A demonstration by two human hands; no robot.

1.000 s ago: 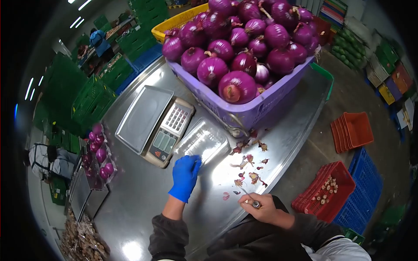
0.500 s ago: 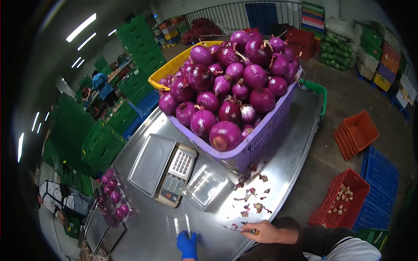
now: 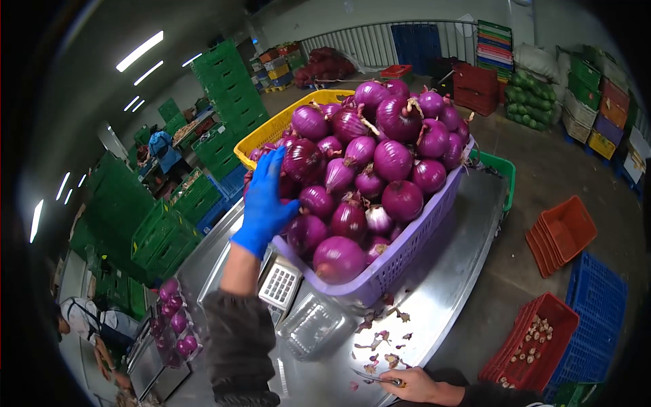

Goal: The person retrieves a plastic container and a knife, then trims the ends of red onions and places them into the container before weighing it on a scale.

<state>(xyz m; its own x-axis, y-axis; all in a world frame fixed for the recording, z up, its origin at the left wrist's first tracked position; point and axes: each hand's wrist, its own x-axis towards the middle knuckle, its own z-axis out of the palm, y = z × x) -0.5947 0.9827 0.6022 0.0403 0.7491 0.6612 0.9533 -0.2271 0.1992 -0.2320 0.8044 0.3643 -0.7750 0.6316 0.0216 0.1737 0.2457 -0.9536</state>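
My left hand (image 3: 263, 207), in a blue glove, reaches over the left side of a heap of red onions (image 3: 393, 159). Its fingers are stretched out and the thumb stands apart, at or on the onions there; contact is partly hidden behind the hand. The onions fill a purple crate (image 3: 380, 288) on a metal table (image 3: 468, 224). Low on the right, my right hand (image 3: 412, 386) is closed around the handle of a small knife (image 3: 380, 379). Its blade points left, over the table near dry onion skins (image 3: 380, 339).
A clear plastic tray (image 3: 313, 327) sits beside the scale (image 3: 279, 285), which my left arm partly covers. Packed onions (image 3: 178, 319) lie at the left. A red crate (image 3: 559, 319) and blue crates (image 3: 600, 298) stand on the floor at right. Other people are at the left.
My left hand has left the clear container near the table's front and moved up to the onion heap. My right hand still holds the knife, slightly lower in view. The camera view has shifted.
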